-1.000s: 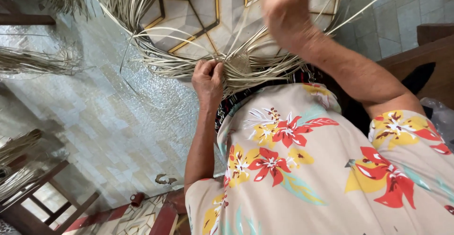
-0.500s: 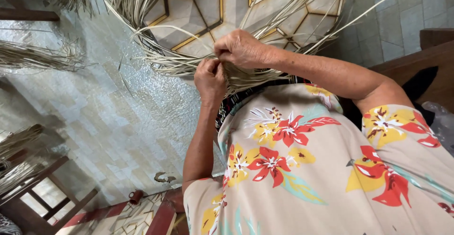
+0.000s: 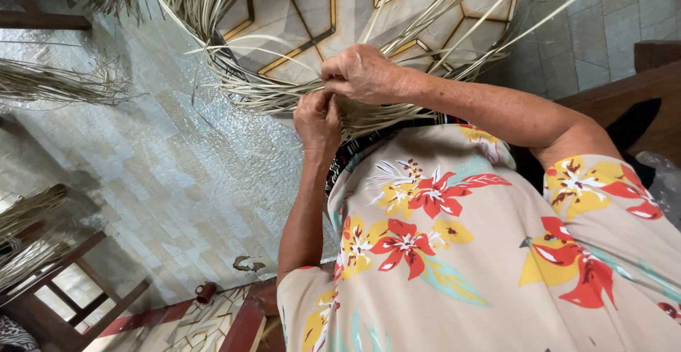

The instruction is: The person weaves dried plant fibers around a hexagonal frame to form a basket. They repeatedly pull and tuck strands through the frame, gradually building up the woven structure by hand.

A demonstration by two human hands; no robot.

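Pinching the pale dried reed strands [image 3: 284, 97] together, both hands now meet. The right hand [image 3: 362, 74], raised a second ago, has closed just above the left hand [image 3: 317, 121].

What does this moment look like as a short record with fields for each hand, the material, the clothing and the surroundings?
left hand: left hand pinches pale straw strands
right hand: right hand closed over the same strands, touching the left
material: long loose strands fanning outward, partly woven
clothing: beige floral shirt
surroundings: tiled floor; wooden chair; more straw bundles at the frame's left side
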